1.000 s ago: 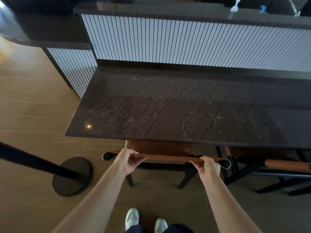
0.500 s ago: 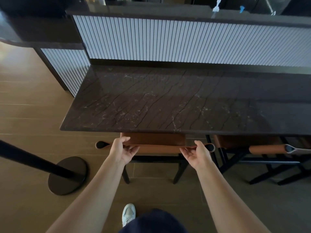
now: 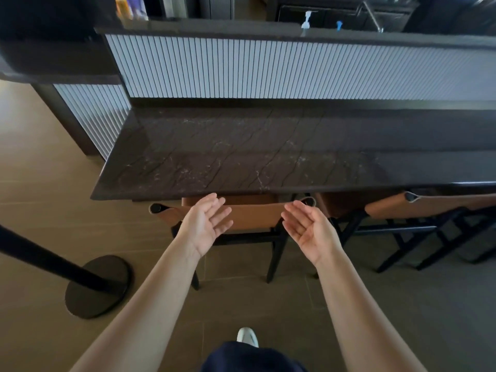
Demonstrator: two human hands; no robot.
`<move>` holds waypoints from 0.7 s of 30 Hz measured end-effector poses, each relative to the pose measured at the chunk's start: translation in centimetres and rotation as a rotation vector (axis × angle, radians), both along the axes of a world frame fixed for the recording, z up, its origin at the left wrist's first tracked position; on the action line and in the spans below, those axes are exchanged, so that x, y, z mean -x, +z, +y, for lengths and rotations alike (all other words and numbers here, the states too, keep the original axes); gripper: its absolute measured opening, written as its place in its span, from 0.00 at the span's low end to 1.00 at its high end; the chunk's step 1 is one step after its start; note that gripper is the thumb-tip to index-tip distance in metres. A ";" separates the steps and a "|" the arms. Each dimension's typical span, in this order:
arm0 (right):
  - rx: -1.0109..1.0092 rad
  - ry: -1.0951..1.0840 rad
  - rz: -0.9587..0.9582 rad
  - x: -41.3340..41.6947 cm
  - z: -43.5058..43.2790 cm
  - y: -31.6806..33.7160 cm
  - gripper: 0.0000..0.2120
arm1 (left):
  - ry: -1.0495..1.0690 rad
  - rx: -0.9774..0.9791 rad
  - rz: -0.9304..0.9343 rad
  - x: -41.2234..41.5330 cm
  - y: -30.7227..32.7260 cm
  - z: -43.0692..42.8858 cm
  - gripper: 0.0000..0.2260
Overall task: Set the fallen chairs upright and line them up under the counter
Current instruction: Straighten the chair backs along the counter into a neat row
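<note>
Both forearms are bare right down to the left hand (image 3: 205,226) and the right hand (image 3: 308,229), with no sleeve, watch or ring showing on either. Below, a dark navy garment (image 3: 252,358) covers the lower body. One white sneaker (image 3: 247,336) pokes out just past it.

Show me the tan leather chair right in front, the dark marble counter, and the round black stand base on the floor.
Tan leather chair (image 3: 252,214), head view: middle of the backrest.
Dark marble counter (image 3: 241,157), head view: bare top surface.
Round black stand base (image 3: 98,287), head view: flat disc on the floor.
</note>
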State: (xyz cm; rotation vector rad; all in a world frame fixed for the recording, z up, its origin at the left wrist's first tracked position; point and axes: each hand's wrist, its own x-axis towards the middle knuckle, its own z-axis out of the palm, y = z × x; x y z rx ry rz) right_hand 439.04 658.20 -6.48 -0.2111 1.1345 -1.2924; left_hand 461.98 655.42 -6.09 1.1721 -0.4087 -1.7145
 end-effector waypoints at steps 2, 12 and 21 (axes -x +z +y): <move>0.026 -0.005 0.034 -0.3 2.0 0.6 0.12 | -0.054 0.066 -0.019 0.2 0.9 1.4 0.12; 0.058 -0.172 0.050 2.8 12.6 1.4 0.12 | -0.308 0.123 0.002 4.5 1.8 7.4 0.12; 0.096 -0.329 0.052 12.7 16.4 2.5 0.14 | -0.445 0.183 0.043 14.1 3.3 7.7 0.13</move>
